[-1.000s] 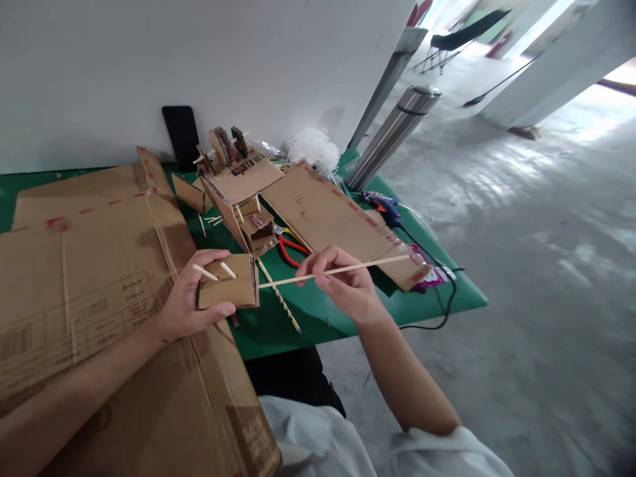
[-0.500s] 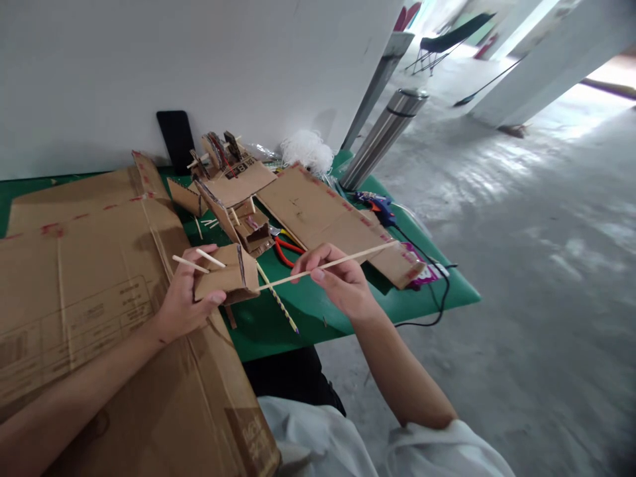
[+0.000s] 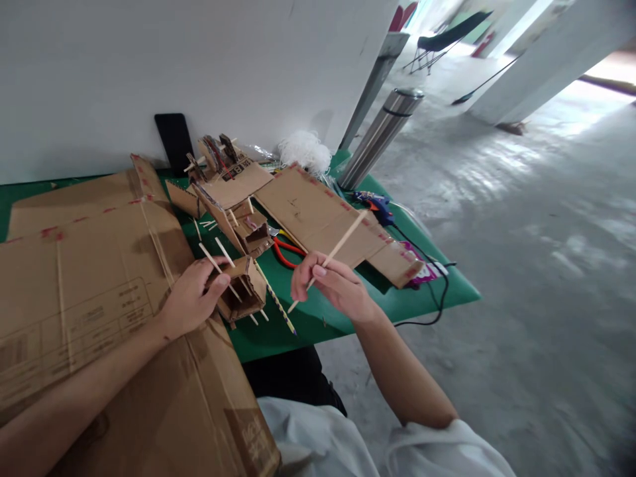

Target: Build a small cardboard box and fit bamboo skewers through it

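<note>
My left hand (image 3: pixel 191 298) is closed around a small open-ended cardboard box (image 3: pixel 256 285), fingers behind it and thumb on the near side. Two thin wooden sticks (image 3: pixel 224 252) run through the box, their ends poking out above and below. Between the thumb and fingers of my right hand (image 3: pixel 332 285) is a longer wooden stick (image 3: pixel 345 236), slanting up to the right, its lower tip apart from the box. A patterned pencil (image 3: pixel 281 308) lies on the green table between my hands. Red-handled pliers (image 3: pixel 287 253) rest just beyond them.
A large flattened carton (image 3: pixel 99 285) covers the left side. Farther back are another cardboard assembly (image 3: pixel 246 228), a long cardboard strip (image 3: pixel 318 212), a phone (image 3: pixel 173 144), white string (image 3: pixel 305 152) and a steel flask (image 3: pixel 382 139). A blue glue gun (image 3: pixel 375 205) trails its cord over the table's right edge.
The box has turned in my left hand, so its open end and both sticks' lower ends now show. The right hand's stick has swung steeper, its tip away from the box.
</note>
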`<action>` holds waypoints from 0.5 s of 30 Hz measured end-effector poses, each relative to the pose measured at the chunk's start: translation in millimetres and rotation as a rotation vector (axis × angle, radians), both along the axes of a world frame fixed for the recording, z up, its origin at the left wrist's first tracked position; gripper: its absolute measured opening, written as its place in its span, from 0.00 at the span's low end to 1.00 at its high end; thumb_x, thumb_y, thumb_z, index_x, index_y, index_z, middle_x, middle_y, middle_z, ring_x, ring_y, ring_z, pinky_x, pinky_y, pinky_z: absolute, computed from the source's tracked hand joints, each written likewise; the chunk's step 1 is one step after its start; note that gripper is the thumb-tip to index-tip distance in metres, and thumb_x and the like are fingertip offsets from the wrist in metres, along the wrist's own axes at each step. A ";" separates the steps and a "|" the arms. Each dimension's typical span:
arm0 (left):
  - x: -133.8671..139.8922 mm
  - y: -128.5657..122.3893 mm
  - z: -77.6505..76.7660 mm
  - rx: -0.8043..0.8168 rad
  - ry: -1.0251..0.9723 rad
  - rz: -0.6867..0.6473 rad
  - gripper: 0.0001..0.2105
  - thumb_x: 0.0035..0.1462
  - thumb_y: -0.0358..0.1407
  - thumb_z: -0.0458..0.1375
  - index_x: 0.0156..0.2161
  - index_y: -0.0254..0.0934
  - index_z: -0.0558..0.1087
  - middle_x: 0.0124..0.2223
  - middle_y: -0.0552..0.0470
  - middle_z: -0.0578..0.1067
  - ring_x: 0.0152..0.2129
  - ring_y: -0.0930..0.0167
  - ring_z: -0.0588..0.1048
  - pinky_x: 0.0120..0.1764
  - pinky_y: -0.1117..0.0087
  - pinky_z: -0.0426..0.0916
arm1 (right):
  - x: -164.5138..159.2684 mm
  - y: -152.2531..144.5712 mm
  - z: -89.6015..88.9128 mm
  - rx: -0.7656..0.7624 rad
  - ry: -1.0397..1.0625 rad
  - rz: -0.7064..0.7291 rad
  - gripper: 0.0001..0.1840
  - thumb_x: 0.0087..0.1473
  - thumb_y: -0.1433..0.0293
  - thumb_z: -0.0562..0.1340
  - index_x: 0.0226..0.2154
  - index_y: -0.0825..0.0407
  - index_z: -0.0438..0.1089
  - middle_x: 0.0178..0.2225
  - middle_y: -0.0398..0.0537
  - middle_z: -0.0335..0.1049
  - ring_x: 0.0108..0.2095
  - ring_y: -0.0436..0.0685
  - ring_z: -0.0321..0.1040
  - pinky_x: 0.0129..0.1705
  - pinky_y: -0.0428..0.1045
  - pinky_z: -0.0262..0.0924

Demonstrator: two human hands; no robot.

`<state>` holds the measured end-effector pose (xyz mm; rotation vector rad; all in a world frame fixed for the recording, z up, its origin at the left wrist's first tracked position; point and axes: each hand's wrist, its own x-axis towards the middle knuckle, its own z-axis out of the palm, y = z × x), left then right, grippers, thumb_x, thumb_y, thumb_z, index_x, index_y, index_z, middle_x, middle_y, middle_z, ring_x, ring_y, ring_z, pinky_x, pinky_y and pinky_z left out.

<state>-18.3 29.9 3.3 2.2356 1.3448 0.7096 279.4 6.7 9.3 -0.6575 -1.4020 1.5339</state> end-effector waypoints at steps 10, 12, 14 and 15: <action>-4.3 4.0 -16.1 0.380 -0.162 0.260 0.35 0.64 0.47 0.59 0.69 0.37 0.51 0.65 0.34 0.63 0.61 0.56 0.67 0.62 0.47 0.64 | -5.2 -4.9 10.7 0.041 -0.471 0.074 0.15 0.69 0.56 0.53 0.36 0.49 0.59 0.28 0.39 0.59 0.28 0.49 0.56 0.32 0.46 0.54; -1.5 -3.1 -7.2 0.508 -0.102 0.161 0.29 0.64 0.43 0.59 0.66 0.38 0.56 0.59 0.38 0.69 0.56 0.57 0.70 0.59 0.48 0.66 | -7.2 -3.7 13.7 0.083 -0.601 0.090 0.16 0.69 0.56 0.51 0.35 0.49 0.59 0.28 0.40 0.61 0.29 0.49 0.57 0.33 0.47 0.55; 4.7 -13.8 4.9 0.592 -0.012 0.017 0.24 0.65 0.39 0.59 0.63 0.39 0.62 0.55 0.41 0.74 0.52 0.59 0.73 0.56 0.53 0.69 | -7.8 -1.9 16.1 0.132 -0.710 0.101 0.16 0.69 0.57 0.52 0.34 0.50 0.60 0.27 0.40 0.61 0.28 0.49 0.55 0.31 0.46 0.53; 9.0 -20.2 10.5 0.621 0.018 -0.072 0.23 0.65 0.38 0.59 0.62 0.38 0.62 0.53 0.41 0.75 0.50 0.60 0.74 0.53 0.56 0.70 | -7.4 -1.0 17.0 0.164 -0.750 0.110 0.16 0.69 0.57 0.52 0.34 0.50 0.62 0.26 0.39 0.60 0.27 0.49 0.54 0.30 0.46 0.51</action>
